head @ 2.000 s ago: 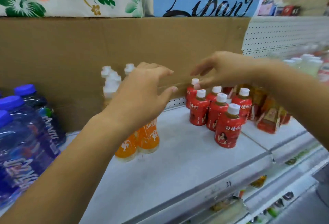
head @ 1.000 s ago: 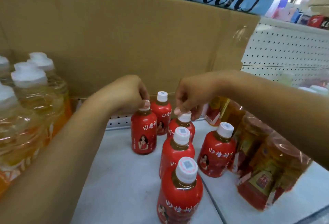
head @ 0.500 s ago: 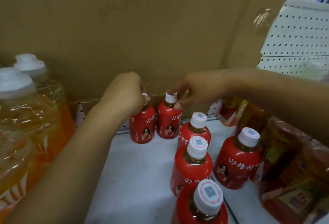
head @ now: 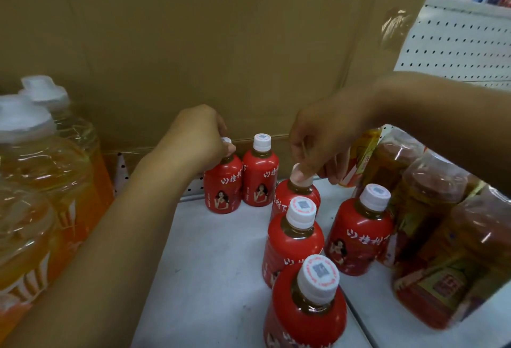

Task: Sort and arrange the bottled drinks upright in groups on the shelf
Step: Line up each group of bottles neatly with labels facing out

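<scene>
Several small red-labelled bottles with white caps stand upright on the white shelf (head: pixel 210 270). My left hand (head: pixel 197 137) grips the cap of the back-left red bottle (head: pixel 222 192), which stands against the cardboard. Beside it on the right stands a second back-row red bottle (head: pixel 260 179), untouched. My right hand (head: pixel 326 137) pinches the cap of a third red bottle (head: pixel 297 195), just in front and to the right. Three more red bottles stand nearer: one in the middle (head: pixel 293 242), one to the right (head: pixel 359 239) and one closest to me (head: pixel 307 309).
Large orange-drink bottles (head: pixel 41 181) with white caps crowd the left. Shrink-wrapped packs of amber drinks (head: pixel 431 231) fill the right. A cardboard sheet (head: pixel 221 43) backs the shelf, with white pegboard (head: pixel 456 40) at the right.
My right hand left the cap of the second back-row bottle and moved down-right onto the cap of the third bottle. My left hand stays on the back-left bottle.
</scene>
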The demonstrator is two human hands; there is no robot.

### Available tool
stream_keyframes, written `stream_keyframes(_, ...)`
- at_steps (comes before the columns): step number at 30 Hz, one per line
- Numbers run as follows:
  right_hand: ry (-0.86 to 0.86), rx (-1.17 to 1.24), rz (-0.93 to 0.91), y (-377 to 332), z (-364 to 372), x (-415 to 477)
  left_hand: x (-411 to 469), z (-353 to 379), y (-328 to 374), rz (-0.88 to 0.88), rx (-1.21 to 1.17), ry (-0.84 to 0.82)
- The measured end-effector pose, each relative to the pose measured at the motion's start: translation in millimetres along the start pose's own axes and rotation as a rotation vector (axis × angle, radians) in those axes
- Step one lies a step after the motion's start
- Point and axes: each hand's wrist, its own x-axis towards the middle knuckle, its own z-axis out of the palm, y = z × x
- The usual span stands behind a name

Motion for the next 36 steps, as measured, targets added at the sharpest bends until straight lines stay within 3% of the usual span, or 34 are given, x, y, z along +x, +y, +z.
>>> stream_keyframes(4,0.126,0.008,-0.072,4,4,4,-14,-16,9,0.1,-0.01,-0.029)
stream_keyframes(9,0.24,-0.085,-0.161,7,3,16,-38,-36,18,0.217,0.135,-0.432)
stream_keyframes(11,0.246,-0.065,-0.182,9,2,21,-38,-36,18,0.223,0.18,-0.498)
stream_keyframes(17,0.244,-0.09,-0.259,19,1,22,-35,-35,16,0.278,0.132,-0.539)
stream_keyframes(21,0.232,0.004,-0.279,24,1,23,-41,-20,31,0.411,0.031,-0.576)
stream_keyframes(25,0.182,0.111,-0.289,28,1,22,-46,-5,43,0.433,-0.048,-0.587)
stream_keyframes(36,0.145,0.176,-0.277,30,1,19,-54,-13,46,0.402,0.078,-0.535)
